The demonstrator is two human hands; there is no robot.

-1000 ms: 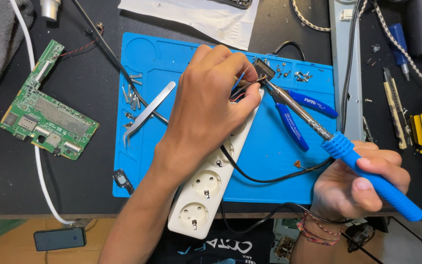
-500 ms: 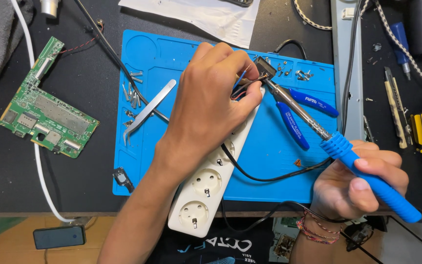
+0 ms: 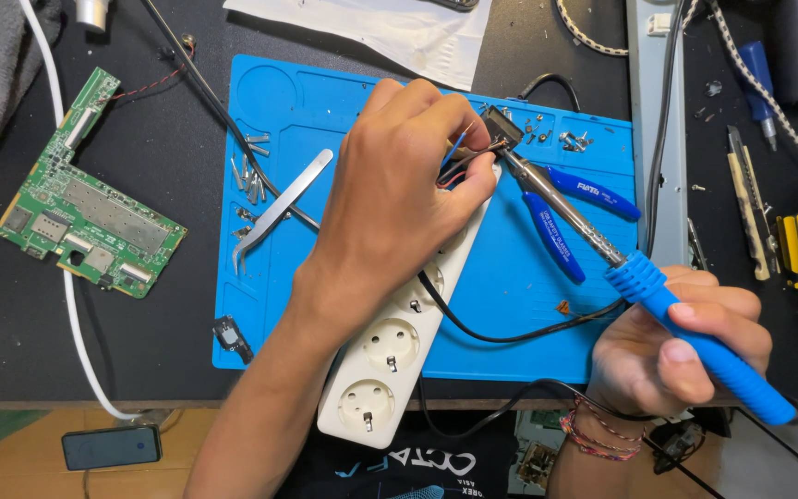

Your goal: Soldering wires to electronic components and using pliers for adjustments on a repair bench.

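My left hand [image 3: 399,185] rests on a white power strip [image 3: 390,360] over the blue work mat [image 3: 510,323], its fingertips pinching thin coloured wires [image 3: 454,157] beside a small dark component [image 3: 501,127]. My right hand [image 3: 676,346] grips the blue handle of a soldering iron [image 3: 704,342], whose metal tip touches the component and wires at my left fingertips. A black cord [image 3: 510,333] runs from under my left hand across the mat.
Blue-handled pliers [image 3: 565,217] lie beside the iron's shaft. Metal tweezers [image 3: 279,208] and loose screws [image 3: 249,171] sit on the mat's left part. A green circuit board [image 3: 85,212] lies left on the black desk. Screwdrivers [image 3: 791,245] are at the right edge.
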